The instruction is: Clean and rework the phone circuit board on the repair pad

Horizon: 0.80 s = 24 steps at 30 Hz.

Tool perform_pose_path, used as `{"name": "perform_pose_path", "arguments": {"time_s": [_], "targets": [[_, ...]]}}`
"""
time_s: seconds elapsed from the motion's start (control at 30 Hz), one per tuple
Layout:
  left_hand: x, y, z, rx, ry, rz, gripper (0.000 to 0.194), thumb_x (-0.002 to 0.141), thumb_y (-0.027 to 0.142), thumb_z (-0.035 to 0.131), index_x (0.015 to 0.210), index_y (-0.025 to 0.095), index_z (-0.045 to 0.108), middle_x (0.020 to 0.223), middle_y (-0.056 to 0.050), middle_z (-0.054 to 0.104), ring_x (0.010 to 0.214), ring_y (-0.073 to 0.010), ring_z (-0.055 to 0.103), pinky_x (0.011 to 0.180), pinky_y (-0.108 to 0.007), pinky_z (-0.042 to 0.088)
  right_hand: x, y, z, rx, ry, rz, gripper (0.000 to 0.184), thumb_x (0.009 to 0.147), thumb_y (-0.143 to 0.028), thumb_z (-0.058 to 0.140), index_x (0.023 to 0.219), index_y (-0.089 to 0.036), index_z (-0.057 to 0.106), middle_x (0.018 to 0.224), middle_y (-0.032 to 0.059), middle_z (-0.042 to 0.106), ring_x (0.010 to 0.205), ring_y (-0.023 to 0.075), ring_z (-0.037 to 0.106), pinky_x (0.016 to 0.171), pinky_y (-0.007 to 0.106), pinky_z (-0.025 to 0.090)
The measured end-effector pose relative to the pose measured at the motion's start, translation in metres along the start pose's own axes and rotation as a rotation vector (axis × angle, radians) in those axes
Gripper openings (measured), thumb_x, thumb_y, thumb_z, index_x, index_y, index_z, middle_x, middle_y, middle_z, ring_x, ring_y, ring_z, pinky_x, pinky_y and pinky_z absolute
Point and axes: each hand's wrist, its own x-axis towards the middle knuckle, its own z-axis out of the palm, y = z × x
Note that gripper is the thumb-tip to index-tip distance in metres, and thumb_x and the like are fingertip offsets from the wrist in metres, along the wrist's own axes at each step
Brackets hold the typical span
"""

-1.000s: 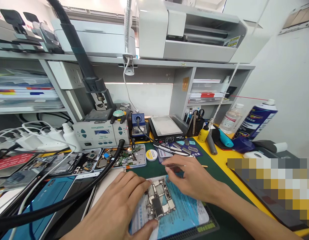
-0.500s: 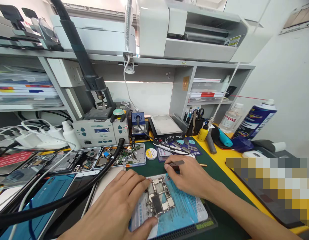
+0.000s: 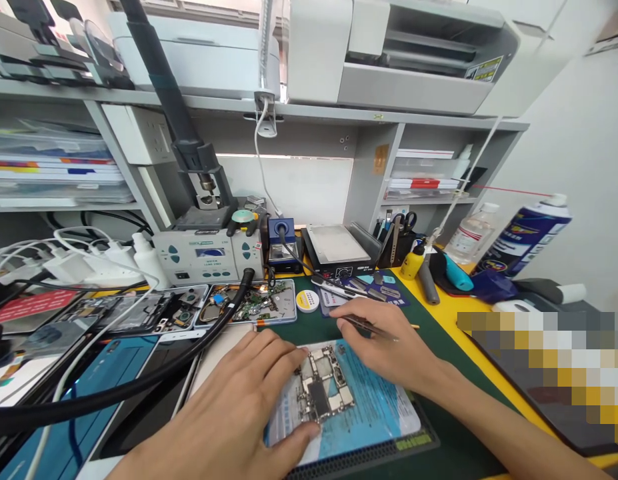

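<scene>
A phone circuit board (image 3: pixel 325 390) with silver shields and a dark rectangular patch lies on a blue-and-white printed sheet (image 3: pixel 379 400). My left hand (image 3: pixel 249 393) spans its left side, thumb at the lower edge and index fingertip at the upper left corner, holding it against the sheet. Above the sheet's upper right, my right hand (image 3: pixel 386 337) is closed round a thin, flat metal tool (image 3: pixel 371 327); its exact kind is unclear. The tool lies across the fingers, apart from the board. My right fingers partly hide it.
Behind the hands are a tray of small parts (image 3: pixel 283 310), a round white-and-yellow tin (image 3: pixel 307 301), a hot-air station (image 3: pixel 209 257) and a heating plate (image 3: pixel 339 247). A black hose (image 3: pixel 189 363) crosses the left side over phones. A yellow bottle (image 3: pixel 413 263) and spray can (image 3: pixel 526 233) stand right.
The tool in my right hand has turned, its broad face now edge-on and one end pointing right. My left hand stays on the board. The whole view has shifted slightly.
</scene>
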Motion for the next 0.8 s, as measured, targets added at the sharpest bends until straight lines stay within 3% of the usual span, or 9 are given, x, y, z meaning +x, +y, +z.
{"name": "perform_pose_path", "arguments": {"time_s": [0.13,0.33,0.53,0.63,0.8], "targets": [[0.0,-0.001,0.002,-0.025,0.015,-0.009,0.052,0.084,0.037,0.074,0.13,0.016,0.062,0.123,-0.013,0.071,0.115,-0.0343,0.066,0.104,-0.057,0.054,0.0,-0.011,-0.004,0.142,0.021,0.062,0.018,0.089,-0.022,0.063,0.096,-0.022,0.079,0.099,0.0071,0.08,0.093,0.0253,0.074,0.076,0.034,0.057],[-0.003,-0.002,0.006,-0.069,0.048,-0.019,0.053,0.086,0.038,0.073,0.132,0.017,0.06,0.124,-0.011,0.07,0.118,-0.0332,0.064,0.104,-0.055,0.054,0.001,-0.019,-0.009,0.423,-0.024,0.204,0.013,0.086,-0.03,0.067,0.086,-0.019,0.076,0.077,0.0045,0.078,0.068,0.0194,0.074,0.06,0.028,0.059],[-0.003,-0.002,0.005,-0.065,0.045,-0.014,0.055,0.085,0.038,0.074,0.134,0.016,0.06,0.122,-0.012,0.07,0.116,-0.034,0.065,0.102,-0.056,0.055,-0.001,-0.024,-0.007,0.578,-0.12,0.319,0.004,0.074,-0.016,0.066,0.073,-0.018,0.069,0.055,-0.0019,0.066,0.05,0.0119,0.061,0.05,0.022,0.051],[-0.004,-0.002,0.005,-0.067,0.07,-0.002,0.056,0.084,0.037,0.076,0.132,0.013,0.061,0.121,-0.013,0.071,0.114,-0.0349,0.065,0.1,-0.056,0.056,-0.003,-0.027,-0.005,0.609,-0.166,0.371,0.007,0.071,-0.012,0.064,0.072,-0.018,0.068,0.054,-0.0038,0.063,0.048,0.0103,0.055,0.049,0.021,0.047],[-0.003,-0.004,0.006,-0.099,0.084,-0.006,0.052,0.083,0.035,0.078,0.128,0.014,0.063,0.117,-0.013,0.071,0.109,-0.0337,0.066,0.096,-0.054,0.057,-0.006,-0.029,0.001,0.543,-0.147,0.344,0.009,0.072,-0.01,0.062,0.072,-0.018,0.066,0.055,-0.0056,0.058,0.047,0.0088,0.049,0.046,0.02,0.04]]}}
